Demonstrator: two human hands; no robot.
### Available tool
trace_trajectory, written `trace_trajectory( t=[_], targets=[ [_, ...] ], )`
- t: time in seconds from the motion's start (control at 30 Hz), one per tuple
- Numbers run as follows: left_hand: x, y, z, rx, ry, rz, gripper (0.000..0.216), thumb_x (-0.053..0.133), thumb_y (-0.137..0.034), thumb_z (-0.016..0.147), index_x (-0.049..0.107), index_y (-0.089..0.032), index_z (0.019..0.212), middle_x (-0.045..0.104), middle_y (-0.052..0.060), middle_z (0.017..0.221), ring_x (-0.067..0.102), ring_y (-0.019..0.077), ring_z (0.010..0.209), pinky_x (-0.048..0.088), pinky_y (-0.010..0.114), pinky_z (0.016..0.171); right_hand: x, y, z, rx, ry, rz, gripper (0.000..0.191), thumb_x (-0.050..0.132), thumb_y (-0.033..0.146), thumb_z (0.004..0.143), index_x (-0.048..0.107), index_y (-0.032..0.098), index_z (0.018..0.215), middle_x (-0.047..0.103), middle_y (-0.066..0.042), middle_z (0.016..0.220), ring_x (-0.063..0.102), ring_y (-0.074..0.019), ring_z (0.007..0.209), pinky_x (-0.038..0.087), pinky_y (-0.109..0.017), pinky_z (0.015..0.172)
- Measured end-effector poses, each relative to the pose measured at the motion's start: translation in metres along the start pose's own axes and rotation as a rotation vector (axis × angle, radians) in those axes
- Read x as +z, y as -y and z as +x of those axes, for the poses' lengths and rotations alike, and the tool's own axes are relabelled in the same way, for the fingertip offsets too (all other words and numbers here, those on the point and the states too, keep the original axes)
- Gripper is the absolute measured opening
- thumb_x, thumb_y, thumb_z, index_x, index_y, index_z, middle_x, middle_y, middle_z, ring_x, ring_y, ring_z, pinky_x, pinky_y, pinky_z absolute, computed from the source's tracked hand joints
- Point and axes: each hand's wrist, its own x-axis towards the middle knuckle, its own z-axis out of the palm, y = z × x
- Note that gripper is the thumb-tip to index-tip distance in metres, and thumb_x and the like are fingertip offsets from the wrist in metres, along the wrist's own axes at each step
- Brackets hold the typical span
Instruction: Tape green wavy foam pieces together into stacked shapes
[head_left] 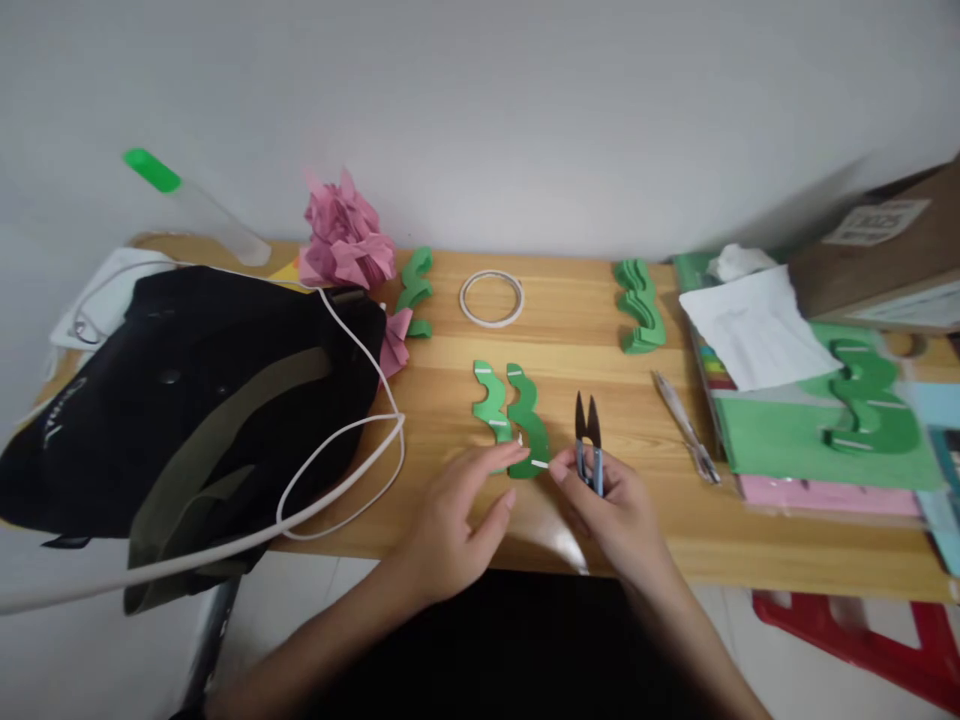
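Cutouts (530, 412), a wavy green pair, flat on table (442, 390); probably light, bendable, easily creased, best lifted by edges; snips (595, 432) in grasp of right hand (619, 507), left hand (455, 522) loosely unclenched.

"What's the left hand (454, 520) doing?"

"It's lying loosely open, its fingers (487, 460) pointing forward and inward, its thumb (491, 530) standing apart from them and leaving a gap."

"And the right hand (619, 505)?"

"That one's gripping. Its thumb (579, 490) is pointing across at the left hand and pressing in, while the other fingers are curling and partly hiding behind it."

"How close are the two?"

"They're sitting near each other, with a space showing between them."

"And the arms?"

"The left arm (322, 640) is slanting in from the left, the right arm (697, 620) from the right. Both forearms are showing bare and converging in front of the body (525, 640)."
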Motion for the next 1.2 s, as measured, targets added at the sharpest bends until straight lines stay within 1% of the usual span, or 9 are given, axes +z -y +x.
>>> trace_trajectory(
  t=[0.07, 0.13, 0.27, 0.4, 0.53, 0.63, 0.8, 1.0, 1.2],
  targets=[
    [0.000, 0.008, -0.005, 0.214, 0.027, 0.186, 0.041, 0.051, -0.010, 0.089, 0.051, -0.017, 0.129, 0.068, 0.013, 0.122, 0.063, 0.0240, 0.117, 0.052, 0.044, 0.097, -0.003, -0.002, 0.000, 0.053, -0.038, 0.046, 0.035, 0.071, 0.051, 0.075, 0.058, 0.018, 0.074, 0.035, 0.010, 0.044, 0.027, -0.0053, 0.037, 0.020, -0.019, 0.035],
    [0.001, 0.015, -0.010, 0.382, 0.093, 0.317, 0.035, 0.051, -0.012, 0.089, 0.054, -0.014, 0.125, 0.067, 0.014, 0.125, 0.060, 0.0257, 0.121, 0.052, 0.044, 0.098, -0.006, -0.004, 0.001, 0.087, -0.110, 0.100, 0.038, 0.075, 0.052, 0.072, 0.059, 0.018, 0.075, 0.034, 0.011, 0.043, 0.027, -0.0048, 0.035, 0.021, -0.018, 0.034],
    [0.005, 0.026, -0.018, 0.517, 0.215, 0.457, 0.029, 0.048, -0.018, 0.094, 0.059, -0.014, 0.120, 0.064, 0.013, 0.131, 0.055, 0.0252, 0.127, 0.049, 0.043, 0.102, -0.010, -0.006, 0.007, 0.086, -0.244, 0.219, 0.039, 0.082, 0.048, 0.065, 0.060, 0.018, 0.076, 0.034, 0.011, 0.043, 0.027, -0.0043, 0.034, 0.023, -0.017, 0.032],
    [0.009, 0.031, -0.021, 0.548, 0.249, 0.510, 0.030, 0.049, -0.022, 0.094, 0.058, -0.015, 0.122, 0.061, 0.013, 0.135, 0.053, 0.0254, 0.130, 0.047, 0.043, 0.105, -0.010, -0.007, 0.011, 0.052, -0.287, 0.234, 0.036, 0.081, 0.046, 0.067, 0.061, 0.018, 0.075, 0.035, 0.011, 0.044, 0.028, -0.0045, 0.035, 0.024, -0.016, 0.031],
    [0.011, 0.034, -0.021, 0.536, 0.243, 0.493, 0.032, 0.050, -0.028, 0.095, 0.057, -0.015, 0.123, 0.061, 0.015, 0.135, 0.054, 0.0261, 0.129, 0.047, 0.043, 0.104, -0.010, -0.009, 0.013, 0.017, -0.287, 0.229, 0.030, 0.079, 0.043, 0.071, 0.061, 0.018, 0.076, 0.036, 0.010, 0.046, 0.030, -0.0046, 0.036, 0.025, -0.016, 0.033],
    [0.011, 0.035, -0.022, 0.515, 0.273, 0.480, 0.035, 0.049, -0.032, 0.096, 0.055, -0.015, 0.126, 0.061, 0.016, 0.134, 0.054, 0.0264, 0.128, 0.045, 0.044, 0.105, -0.009, -0.010, 0.015, 0.002, -0.277, 0.214, 0.028, 0.077, 0.042, 0.074, 0.061, 0.019, 0.076, 0.035, 0.010, 0.046, 0.028, -0.0047, 0.036, 0.024, -0.017, 0.032],
    [0.013, 0.038, -0.022, 0.496, 0.300, 0.477, 0.041, 0.048, -0.037, 0.096, 0.053, -0.014, 0.129, 0.062, 0.017, 0.132, 0.054, 0.0277, 0.128, 0.045, 0.044, 0.105, -0.005, -0.009, 0.020, 0.027, -0.296, 0.188, 0.033, 0.079, 0.045, 0.070, 0.060, 0.018, 0.075, 0.036, 0.010, 0.044, 0.029, -0.0048, 0.035, 0.023, -0.018, 0.032],
    [0.012, 0.038, -0.020, 0.500, 0.293, 0.471, 0.039, 0.048, -0.033, 0.096, 0.054, -0.012, 0.127, 0.063, 0.018, 0.130, 0.057, 0.0283, 0.125, 0.045, 0.045, 0.105, 0.005, -0.003, 0.024, 0.099, -0.317, 0.135, 0.037, 0.080, 0.047, 0.066, 0.059, 0.017, 0.075, 0.036, 0.011, 0.041, 0.027, -0.0044, 0.034, 0.021, -0.018, 0.033],
    [0.010, 0.036, -0.019, 0.490, 0.330, 0.458, 0.038, 0.048, -0.032, 0.096, 0.055, -0.010, 0.127, 0.062, 0.020, 0.131, 0.053, 0.0289, 0.129, 0.043, 0.046, 0.107, 0.012, -0.008, 0.034, 0.088, -0.234, -0.039, 0.035, 0.074, 0.049, 0.069, 0.061, 0.017, 0.071, 0.038, 0.010, 0.040, 0.029, -0.0059, 0.034, 0.021, -0.020, 0.034]
  ],
)
